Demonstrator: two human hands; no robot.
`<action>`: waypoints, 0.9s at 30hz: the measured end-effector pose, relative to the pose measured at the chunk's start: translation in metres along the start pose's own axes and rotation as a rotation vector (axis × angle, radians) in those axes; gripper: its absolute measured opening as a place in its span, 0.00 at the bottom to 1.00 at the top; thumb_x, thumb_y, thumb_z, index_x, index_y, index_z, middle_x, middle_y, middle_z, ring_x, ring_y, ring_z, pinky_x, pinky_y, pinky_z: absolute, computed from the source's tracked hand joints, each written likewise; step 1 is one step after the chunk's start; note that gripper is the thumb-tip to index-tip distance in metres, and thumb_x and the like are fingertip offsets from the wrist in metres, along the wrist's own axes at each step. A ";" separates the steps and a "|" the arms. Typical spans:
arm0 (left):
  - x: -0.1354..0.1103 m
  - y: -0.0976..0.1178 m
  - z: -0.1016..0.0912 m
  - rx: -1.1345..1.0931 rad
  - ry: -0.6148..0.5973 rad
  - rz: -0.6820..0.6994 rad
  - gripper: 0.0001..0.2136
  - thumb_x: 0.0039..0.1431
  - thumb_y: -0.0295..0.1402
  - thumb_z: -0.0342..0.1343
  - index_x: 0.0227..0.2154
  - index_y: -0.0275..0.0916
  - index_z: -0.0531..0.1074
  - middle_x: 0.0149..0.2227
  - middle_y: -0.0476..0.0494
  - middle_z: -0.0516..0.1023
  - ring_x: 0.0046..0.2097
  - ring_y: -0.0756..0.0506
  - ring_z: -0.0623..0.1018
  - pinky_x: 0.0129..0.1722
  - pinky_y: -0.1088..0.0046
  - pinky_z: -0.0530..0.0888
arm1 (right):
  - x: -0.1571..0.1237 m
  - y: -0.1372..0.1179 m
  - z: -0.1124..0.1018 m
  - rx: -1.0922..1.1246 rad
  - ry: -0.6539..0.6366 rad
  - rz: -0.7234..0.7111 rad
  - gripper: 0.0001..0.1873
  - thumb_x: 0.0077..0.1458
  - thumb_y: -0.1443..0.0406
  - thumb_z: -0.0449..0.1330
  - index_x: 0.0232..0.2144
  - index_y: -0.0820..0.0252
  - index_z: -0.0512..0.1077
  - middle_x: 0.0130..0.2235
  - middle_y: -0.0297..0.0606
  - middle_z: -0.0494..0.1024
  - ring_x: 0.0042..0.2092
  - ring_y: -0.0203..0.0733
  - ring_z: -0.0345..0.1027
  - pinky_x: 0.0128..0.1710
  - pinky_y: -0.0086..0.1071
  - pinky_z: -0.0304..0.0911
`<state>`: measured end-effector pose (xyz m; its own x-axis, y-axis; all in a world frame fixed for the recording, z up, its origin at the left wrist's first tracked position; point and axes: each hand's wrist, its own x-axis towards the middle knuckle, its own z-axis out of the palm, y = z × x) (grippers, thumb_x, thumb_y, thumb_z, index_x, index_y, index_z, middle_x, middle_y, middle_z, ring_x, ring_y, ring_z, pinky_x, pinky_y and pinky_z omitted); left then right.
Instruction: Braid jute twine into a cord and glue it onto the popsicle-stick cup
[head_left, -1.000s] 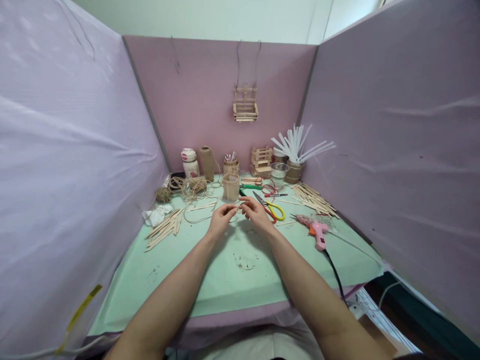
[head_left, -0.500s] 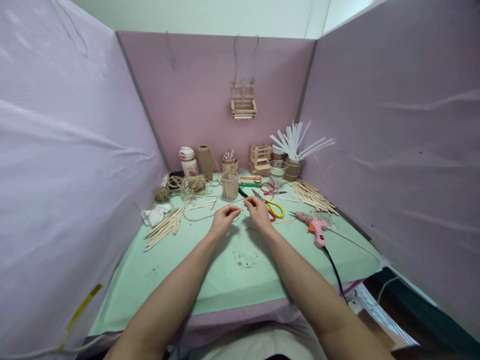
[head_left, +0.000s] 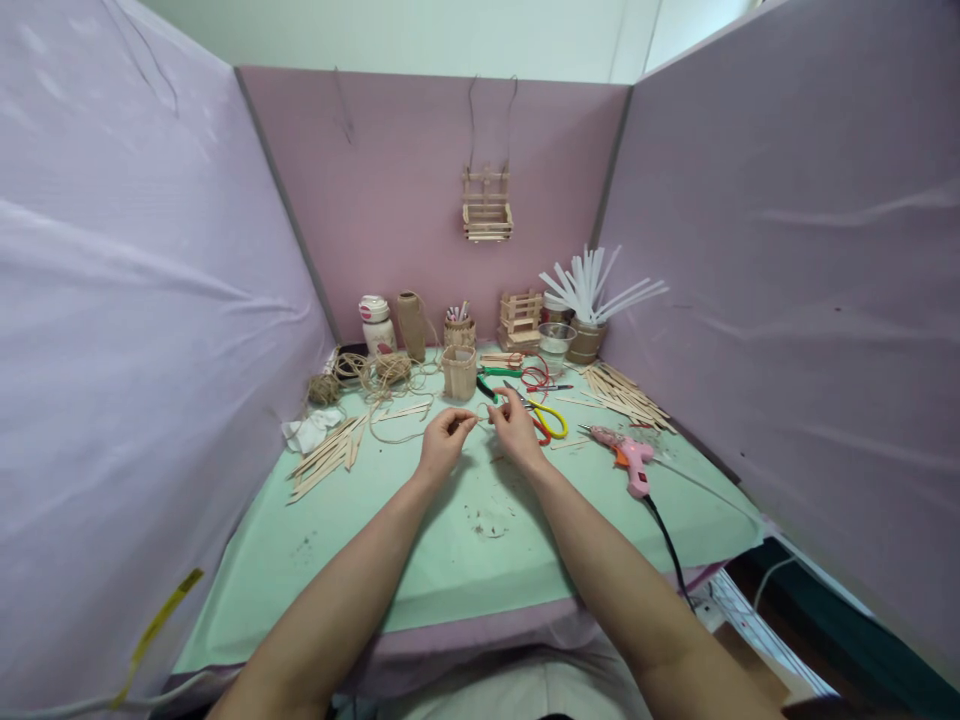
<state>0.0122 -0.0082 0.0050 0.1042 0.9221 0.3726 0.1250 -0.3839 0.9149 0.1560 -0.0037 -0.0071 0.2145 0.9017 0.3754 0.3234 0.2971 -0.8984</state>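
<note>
in from the near edge of the table [head_left: 480,580], toward its right edge, lies a pink glue gun [head_left: 637,462]; by the left edge is a pile of sticks [head_left: 328,460]; about the middle, the left hand [head_left: 448,440] pinches a thin strand [head_left: 482,418], thumb against finger; the right hand [head_left: 516,430] has its fingertips close at the other side of this strand, but i cannot tell if they grip it; the step in hand is, i judge, working the strand between two hands; the next move calls for a sure hold at both ends, with light tension; beyond the right hand are scissors [head_left: 553,420]; farther, a stick cup [head_left: 459,375] stands upright; toward the far left corner lies tangled twine [head_left: 390,370].
</note>
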 end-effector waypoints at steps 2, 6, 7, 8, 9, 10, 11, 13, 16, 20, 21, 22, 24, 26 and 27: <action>0.000 0.001 -0.002 0.086 0.094 0.075 0.08 0.50 0.38 0.56 0.28 0.39 0.75 0.28 0.47 0.73 0.29 0.50 0.67 0.31 0.74 0.64 | -0.003 -0.004 0.000 -0.055 0.008 -0.060 0.19 0.51 0.61 0.52 0.47 0.58 0.63 0.24 0.29 0.67 0.26 0.38 0.61 0.30 0.31 0.56; 0.000 0.003 -0.005 0.169 0.155 0.146 0.06 0.52 0.35 0.55 0.28 0.40 0.75 0.28 0.47 0.73 0.29 0.49 0.66 0.32 0.74 0.63 | -0.010 -0.015 0.002 -0.106 -0.069 -0.308 0.13 0.50 0.66 0.52 0.41 0.57 0.66 0.34 0.36 0.67 0.32 0.37 0.62 0.33 0.31 0.59; -0.001 0.004 -0.005 0.176 0.152 0.151 0.06 0.52 0.35 0.55 0.28 0.40 0.75 0.28 0.47 0.73 0.29 0.49 0.66 0.32 0.74 0.63 | -0.012 -0.017 0.002 -0.115 -0.086 -0.355 0.11 0.51 0.67 0.52 0.39 0.57 0.66 0.37 0.38 0.67 0.33 0.38 0.62 0.33 0.31 0.59; -0.001 0.004 -0.005 0.181 0.146 0.153 0.06 0.53 0.35 0.55 0.29 0.40 0.75 0.29 0.47 0.73 0.29 0.49 0.66 0.32 0.74 0.63 | -0.013 -0.019 0.002 -0.123 -0.098 -0.388 0.10 0.51 0.67 0.52 0.38 0.57 0.67 0.39 0.39 0.66 0.34 0.38 0.62 0.34 0.32 0.60; -0.001 0.004 -0.004 0.184 0.140 0.154 0.06 0.53 0.35 0.55 0.29 0.40 0.75 0.29 0.47 0.73 0.29 0.49 0.66 0.32 0.74 0.63 | -0.014 -0.020 0.001 -0.132 -0.106 -0.406 0.09 0.52 0.67 0.52 0.38 0.57 0.67 0.40 0.40 0.65 0.34 0.38 0.62 0.34 0.32 0.60; -0.002 0.005 -0.003 0.184 0.136 0.153 0.06 0.53 0.35 0.55 0.29 0.40 0.75 0.28 0.47 0.73 0.29 0.49 0.66 0.31 0.74 0.63 | -0.014 -0.021 0.001 -0.142 -0.110 -0.416 0.09 0.53 0.67 0.52 0.38 0.57 0.67 0.40 0.40 0.64 0.35 0.38 0.62 0.35 0.32 0.61; -0.002 0.005 -0.003 0.182 0.133 0.152 0.06 0.52 0.36 0.55 0.29 0.40 0.75 0.28 0.47 0.73 0.29 0.49 0.66 0.31 0.74 0.63 | -0.014 -0.022 0.000 -0.152 -0.112 -0.422 0.08 0.53 0.67 0.52 0.37 0.57 0.68 0.40 0.41 0.64 0.35 0.38 0.62 0.35 0.33 0.61; -0.002 0.004 -0.002 0.175 0.131 0.149 0.06 0.52 0.36 0.56 0.28 0.40 0.75 0.27 0.48 0.73 0.28 0.50 0.65 0.31 0.74 0.62 | -0.014 -0.022 -0.001 -0.173 -0.119 -0.435 0.08 0.54 0.66 0.52 0.36 0.57 0.69 0.39 0.41 0.64 0.36 0.40 0.62 0.35 0.33 0.61; -0.001 0.000 -0.002 0.151 0.131 0.119 0.07 0.50 0.36 0.56 0.28 0.40 0.76 0.27 0.48 0.73 0.28 0.50 0.66 0.31 0.74 0.63 | -0.012 -0.020 -0.002 -0.180 -0.130 -0.449 0.07 0.55 0.66 0.52 0.34 0.57 0.70 0.38 0.41 0.65 0.37 0.41 0.62 0.35 0.34 0.61; 0.002 -0.007 -0.001 -0.005 0.082 -0.046 0.09 0.48 0.37 0.57 0.29 0.37 0.75 0.27 0.47 0.74 0.28 0.50 0.68 0.30 0.75 0.64 | -0.010 -0.016 0.001 -0.114 -0.124 -0.391 0.08 0.56 0.64 0.52 0.31 0.56 0.71 0.37 0.40 0.67 0.36 0.40 0.63 0.33 0.33 0.61; 0.002 -0.009 -0.001 -0.042 0.068 -0.082 0.10 0.48 0.38 0.58 0.29 0.36 0.75 0.27 0.47 0.75 0.28 0.51 0.68 0.30 0.75 0.65 | -0.009 -0.015 0.001 -0.089 -0.122 -0.370 0.08 0.56 0.63 0.52 0.31 0.56 0.71 0.37 0.40 0.67 0.36 0.40 0.63 0.33 0.32 0.61; 0.003 -0.009 0.000 -0.066 0.059 -0.104 0.10 0.47 0.38 0.58 0.29 0.36 0.75 0.27 0.47 0.75 0.28 0.51 0.69 0.30 0.75 0.65 | -0.009 -0.015 0.002 -0.061 -0.123 -0.349 0.07 0.55 0.63 0.52 0.30 0.56 0.70 0.36 0.39 0.67 0.36 0.39 0.63 0.33 0.32 0.61; 0.003 -0.009 0.001 -0.080 0.061 -0.118 0.10 0.46 0.37 0.59 0.30 0.35 0.75 0.27 0.47 0.75 0.28 0.51 0.69 0.30 0.75 0.65 | -0.007 -0.015 0.002 -0.002 -0.134 -0.306 0.06 0.54 0.63 0.54 0.29 0.57 0.70 0.36 0.38 0.68 0.35 0.39 0.63 0.33 0.32 0.61; 0.003 -0.007 0.002 -0.074 0.064 -0.117 0.10 0.47 0.37 0.58 0.30 0.35 0.75 0.27 0.46 0.76 0.29 0.50 0.70 0.30 0.75 0.66 | -0.006 -0.015 0.002 0.053 -0.148 -0.252 0.06 0.52 0.62 0.55 0.28 0.58 0.69 0.35 0.38 0.69 0.35 0.39 0.63 0.33 0.32 0.61; 0.003 -0.006 0.003 -0.072 0.065 -0.116 0.10 0.47 0.36 0.58 0.30 0.35 0.75 0.28 0.46 0.76 0.29 0.50 0.70 0.31 0.74 0.66 | -0.005 -0.015 0.001 0.078 -0.155 -0.223 0.06 0.51 0.62 0.56 0.27 0.58 0.69 0.34 0.37 0.69 0.35 0.39 0.63 0.34 0.32 0.61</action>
<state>0.0144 -0.0034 0.0005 0.0289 0.9621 0.2713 0.0613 -0.2726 0.9602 0.1490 -0.0120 0.0043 0.0008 0.8466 0.5323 0.2734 0.5118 -0.8144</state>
